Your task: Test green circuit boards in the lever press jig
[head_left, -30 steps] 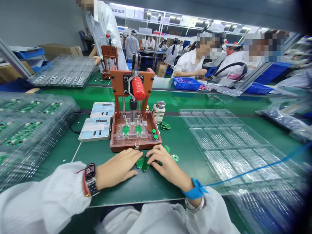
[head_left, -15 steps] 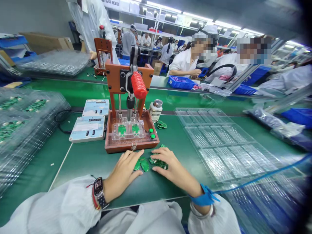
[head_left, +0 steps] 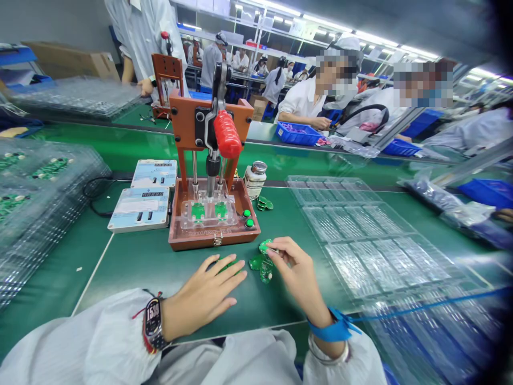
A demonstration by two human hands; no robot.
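My left hand (head_left: pixel 206 294) lies flat with fingers spread, partly covering small green circuit boards (head_left: pixel 227 263) on the green table. To its right, my right hand (head_left: pixel 294 267) pinches a green circuit board (head_left: pixel 264 246) between thumb and fingers. Just below that board, more loose green boards (head_left: pixel 265 270) lie overlapping on the table. Behind both hands stands an orange-brown press fixture (head_left: pixel 214 240) with a red-gripped lever (head_left: pixel 227 133). Two green boards (head_left: pixel 197 211) sit side by side under its clear plate.
Two white-blue display boxes (head_left: pixel 138 208) stand left of the fixture. A bottle (head_left: pixel 255 179) and a few boards (head_left: pixel 264 203) are at its right. Clear plastic trays (head_left: pixel 360 267) lie on the right; stacked trays (head_left: pixel 52 214) with boards fill the left. Co-workers (head_left: pixel 308 101) sit across the bench.
My left hand has spread flat over the boards beside it. My right hand has risen slightly and closed its fingertips on a board, uncovering the others below.
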